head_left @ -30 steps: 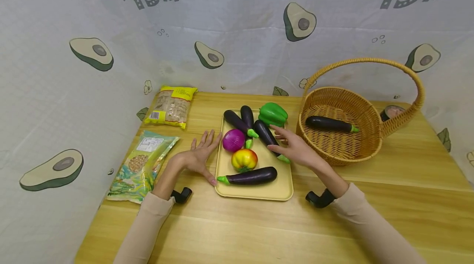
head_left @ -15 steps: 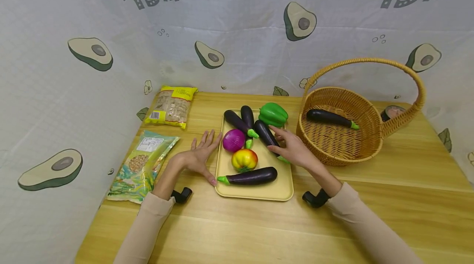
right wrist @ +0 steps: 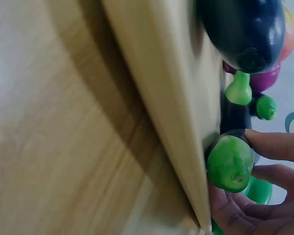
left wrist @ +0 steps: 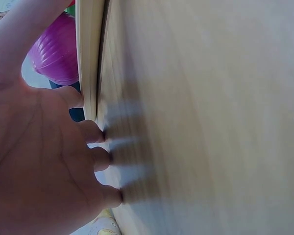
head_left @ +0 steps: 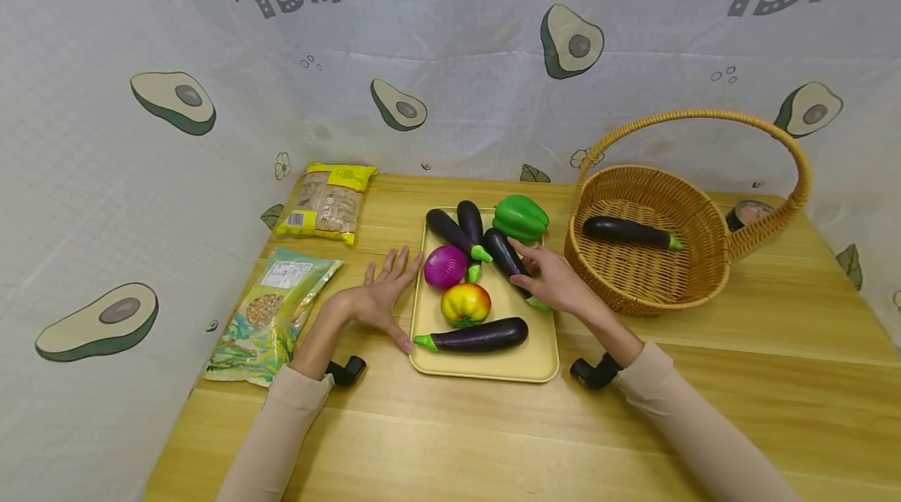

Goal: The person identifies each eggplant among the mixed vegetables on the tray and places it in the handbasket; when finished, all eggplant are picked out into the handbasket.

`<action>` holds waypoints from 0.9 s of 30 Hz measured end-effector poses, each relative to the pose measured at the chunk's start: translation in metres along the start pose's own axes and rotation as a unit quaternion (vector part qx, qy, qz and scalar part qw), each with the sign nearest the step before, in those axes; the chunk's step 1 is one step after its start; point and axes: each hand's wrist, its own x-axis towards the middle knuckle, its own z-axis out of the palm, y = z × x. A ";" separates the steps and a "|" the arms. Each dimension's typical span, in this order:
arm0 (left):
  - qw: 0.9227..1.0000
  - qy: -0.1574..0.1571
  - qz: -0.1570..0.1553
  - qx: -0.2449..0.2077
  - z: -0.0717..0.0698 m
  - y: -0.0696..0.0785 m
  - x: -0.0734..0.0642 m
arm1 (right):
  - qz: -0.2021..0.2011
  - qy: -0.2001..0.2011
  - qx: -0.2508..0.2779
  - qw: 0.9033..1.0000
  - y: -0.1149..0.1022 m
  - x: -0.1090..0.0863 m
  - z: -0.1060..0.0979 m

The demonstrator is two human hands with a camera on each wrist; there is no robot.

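My right hand point(head_left: 556, 281) grips a dark eggplant point(head_left: 501, 252) with a green stem on the right side of a cream tray point(head_left: 486, 377). In the right wrist view, thumb and fingers lie on either side of this eggplant point(right wrist: 230, 164), near its stem end. My left hand point(head_left: 380, 302) spreads its fingers along the tray's left edge, thumb at the near corner. On the tray also lie two crossed eggplants point(head_left: 446, 227), a purple onion point(head_left: 445, 267), a yellow-red ridged fruit point(head_left: 466, 305), a green bell pepper point(head_left: 521, 218) and a front eggplant point(head_left: 486, 335).
A wicker basket point(head_left: 647, 302) with a tall handle stands right of the tray, holding one eggplant point(head_left: 629, 233). Behind it is a small round can point(head_left: 749, 214). Two food bags, one yellow point(head_left: 327, 202) and one green point(head_left: 274, 314), lie at left. A printed curtain hangs behind.
My right hand has moved slightly left, and its fingers have closed in around the eggplant. The eggplant in the basket has shifted a little. My left hand has stayed in place.
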 end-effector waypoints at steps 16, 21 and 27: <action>1.000 -0.007 -0.002 0.000 0.000 -0.002 0.001 | 0.021 -0.079 0.033 0.996 -0.016 -0.021 -0.046; 1.000 -0.003 0.002 -0.004 0.000 -0.002 0.001 | -0.007 -0.083 0.015 0.996 -0.027 -0.036 -0.082; 1.000 -0.006 0.000 -0.001 0.001 -0.003 0.001 | -0.030 -0.070 -0.019 0.997 -0.021 -0.049 -0.129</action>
